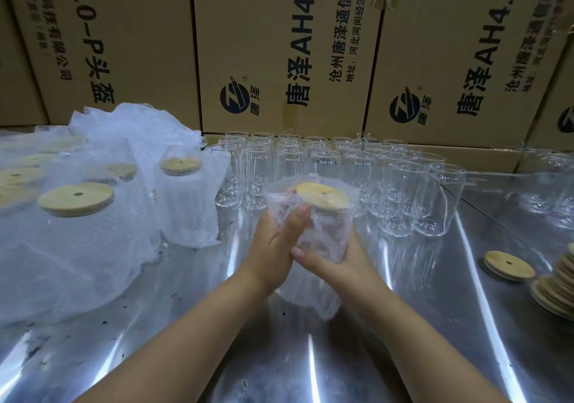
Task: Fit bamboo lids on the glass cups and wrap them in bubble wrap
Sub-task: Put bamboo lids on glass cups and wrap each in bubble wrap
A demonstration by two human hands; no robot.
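Observation:
Above the middle of the shiny table I hold a glass cup (323, 231) with a bamboo lid (323, 196) on top and bubble wrap (310, 297) around it. My left hand (276, 244) grips the wrapped cup from the left, thumb up along its side. My right hand (332, 263) grips it low on the right, its thumb across the front. Loose wrap hangs below the cup. Behind stand several bare glass cups (400, 194) in rows.
Wrapped, lidded cups (183, 197) and a heap of bubble wrap (102, 154) fill the left. A loose lid (509, 266) and a stack of lids (559, 287) lie at the right edge. Cardboard boxes (279, 48) wall the back.

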